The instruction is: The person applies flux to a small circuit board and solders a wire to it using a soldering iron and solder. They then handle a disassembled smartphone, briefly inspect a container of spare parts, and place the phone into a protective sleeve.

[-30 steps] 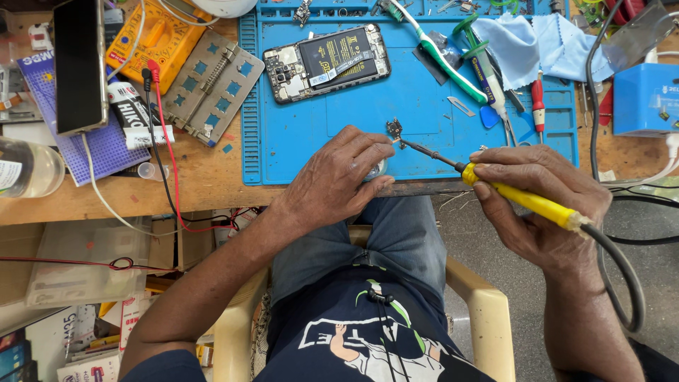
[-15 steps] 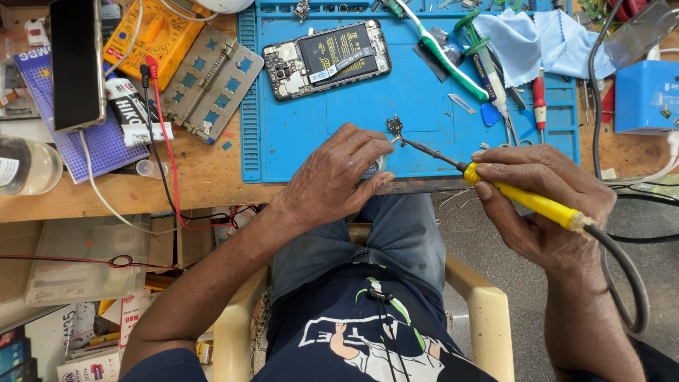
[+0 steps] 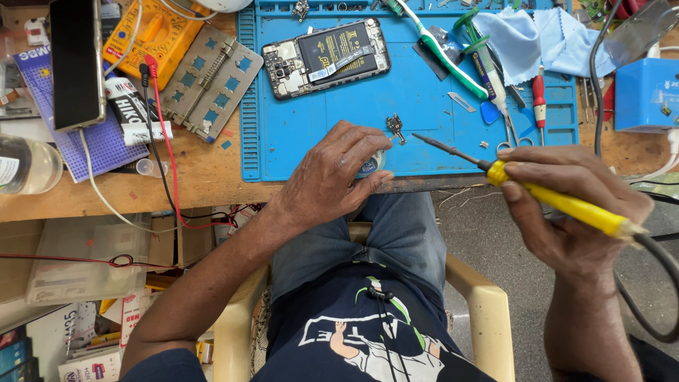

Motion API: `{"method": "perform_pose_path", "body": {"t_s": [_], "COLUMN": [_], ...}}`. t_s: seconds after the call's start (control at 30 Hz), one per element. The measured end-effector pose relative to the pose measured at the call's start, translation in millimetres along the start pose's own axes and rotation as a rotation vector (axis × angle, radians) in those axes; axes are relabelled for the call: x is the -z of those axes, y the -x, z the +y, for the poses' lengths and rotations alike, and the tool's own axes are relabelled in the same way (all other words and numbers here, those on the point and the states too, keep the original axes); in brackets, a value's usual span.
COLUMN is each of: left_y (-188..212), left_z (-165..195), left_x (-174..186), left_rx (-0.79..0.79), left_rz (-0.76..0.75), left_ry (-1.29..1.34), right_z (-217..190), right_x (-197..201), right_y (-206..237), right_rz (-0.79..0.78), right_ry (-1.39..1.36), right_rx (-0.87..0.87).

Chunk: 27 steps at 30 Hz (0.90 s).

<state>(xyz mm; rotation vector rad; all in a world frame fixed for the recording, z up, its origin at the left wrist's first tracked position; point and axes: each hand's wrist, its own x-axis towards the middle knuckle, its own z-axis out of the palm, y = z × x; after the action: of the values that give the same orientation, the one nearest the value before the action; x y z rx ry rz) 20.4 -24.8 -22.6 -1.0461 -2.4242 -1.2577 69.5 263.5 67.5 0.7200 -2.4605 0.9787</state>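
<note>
My right hand (image 3: 569, 205) grips a yellow-handled soldering iron (image 3: 559, 204); its dark tip points left over the blue work mat (image 3: 424, 99). My left hand (image 3: 332, 177) rests at the mat's front edge, fingers curled over a small round tin (image 3: 370, 164). A small metal part (image 3: 395, 127) lies on the mat between the left hand's fingers and the iron's tip, a short gap from the tip. An opened phone (image 3: 325, 58) with its battery exposed lies farther back on the mat.
A green toothbrush (image 3: 442, 51), screwdrivers (image 3: 539, 99), tweezers and a blue cloth (image 3: 544, 42) lie on the mat's right side. A yellow multimeter (image 3: 145, 32), metal holder (image 3: 211, 81), black phone (image 3: 74, 64) and clear bottle (image 3: 28, 164) crowd the left. A blue box (image 3: 647, 95) stands at the right.
The soldering iron's tip has drawn back to the right, away from the small metal part. My left hand has stayed on the round tin.
</note>
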Motion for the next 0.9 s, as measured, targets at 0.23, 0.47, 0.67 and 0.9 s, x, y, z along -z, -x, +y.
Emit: {"method": "perform_pose_path", "body": {"t_s": [0.23,0.47,0.67,0.9], "left_y": [-5.5,-4.0,-3.5,-2.8], "left_z": [1.8,2.2,1.7,0.9], "left_x": [-4.6,-3.6,-4.6,-5.6], "left_rx": [-0.006,-0.011,-0.006,0.005], "left_rz": [-0.032,-0.040,-0.035,-0.049], "left_ry": [0.020,0.004,0.002,-0.007], "right_z": [1.5,-3.9,-4.9,-3.3], "right_x": [-4.7,-8.5,-8.5,-9.5], "right_y": [4.3,-2.0,-1.7,-3.8], "right_rz": [-0.003,-0.015,-0.021,-0.032], "right_ry": [0.026,0.008,0.031,0.036], "right_rx": [-0.020,-0.033,-0.047,-0.042]}}
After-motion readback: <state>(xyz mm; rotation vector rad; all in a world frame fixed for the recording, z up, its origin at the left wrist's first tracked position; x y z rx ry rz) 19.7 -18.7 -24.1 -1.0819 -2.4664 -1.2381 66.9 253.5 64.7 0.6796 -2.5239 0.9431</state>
